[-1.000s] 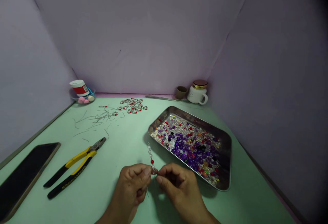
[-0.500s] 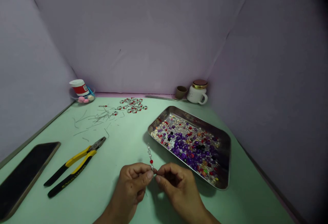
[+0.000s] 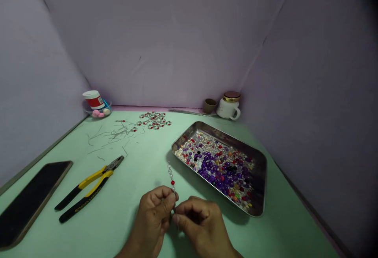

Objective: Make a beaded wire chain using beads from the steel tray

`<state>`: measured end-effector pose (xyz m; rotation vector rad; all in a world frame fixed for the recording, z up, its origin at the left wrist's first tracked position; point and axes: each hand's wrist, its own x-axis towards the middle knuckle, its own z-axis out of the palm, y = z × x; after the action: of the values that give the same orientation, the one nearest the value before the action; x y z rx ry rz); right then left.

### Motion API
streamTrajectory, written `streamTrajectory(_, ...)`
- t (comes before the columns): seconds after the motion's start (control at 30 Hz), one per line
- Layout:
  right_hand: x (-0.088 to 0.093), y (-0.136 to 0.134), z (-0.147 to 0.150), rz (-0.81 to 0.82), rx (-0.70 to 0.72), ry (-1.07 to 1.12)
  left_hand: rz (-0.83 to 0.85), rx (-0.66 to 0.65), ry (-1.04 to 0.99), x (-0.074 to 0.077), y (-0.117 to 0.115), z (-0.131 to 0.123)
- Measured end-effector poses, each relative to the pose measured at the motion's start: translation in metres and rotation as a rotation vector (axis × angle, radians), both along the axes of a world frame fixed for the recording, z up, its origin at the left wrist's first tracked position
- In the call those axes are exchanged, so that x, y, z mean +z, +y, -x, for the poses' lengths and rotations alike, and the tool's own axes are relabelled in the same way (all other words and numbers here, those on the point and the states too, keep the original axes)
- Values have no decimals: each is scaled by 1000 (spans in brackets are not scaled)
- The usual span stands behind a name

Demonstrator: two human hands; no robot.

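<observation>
My left hand (image 3: 156, 212) pinches a beaded wire (image 3: 170, 173) between thumb and forefinger. Clear beads and one red bead stand up above the fingertips. Close beside it, my right hand (image 3: 203, 219) is closed, thumb against forefinger, at the lower end of the same wire; the exact grip is partly hidden by the fingers. A thin bit of wire shows under the right fingertips. Just beyond the right hand lies a metal tray (image 3: 218, 190) full of loose purple, clear, red and black beads.
Yellow-and-black pliers (image 3: 93, 183) and a dark phone (image 3: 32, 203) lie at left. Farther back are wire scraps (image 3: 116, 132) and several small beaded rings (image 3: 155, 120). A lidded white mug (image 3: 228, 107), a brown cup (image 3: 209, 105) and a red-and-white tub (image 3: 94, 99) stand near the walls.
My right hand has shifted slightly down and left, below the left fingertips. The beaded wire has moved a little up and left. The whole view has shifted slightly.
</observation>
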<state>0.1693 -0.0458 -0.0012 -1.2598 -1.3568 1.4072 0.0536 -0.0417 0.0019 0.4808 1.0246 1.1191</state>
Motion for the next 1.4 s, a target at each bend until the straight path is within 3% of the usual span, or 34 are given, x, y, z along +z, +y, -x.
streamTrajectory(0.27, 9, 14, -11, 80, 137, 30, -72, -219, 140, 0, 8, 5)
streamTrajectory(0.53, 13, 24, -20, 378, 113, 340, -76, -404, 251, -1, 4, 8)
streamTrajectory(0.63, 10, 23, -17, 456, 108, 394, -69, -422, 296, 0, 4, 8)
streamTrajectory(0.87, 11, 24, -18, 467, 64, 368, -49, -419, 340, -4, 8, 8)
streamTrajectory(1.27, -9, 24, -12, 472, 16, 284, -8, -421, 345, 7, 8, 10)
streamTrajectory(1.4, -6, 23, -12, 477, 35, 309, -25, -436, 355, 9, 8, 10)
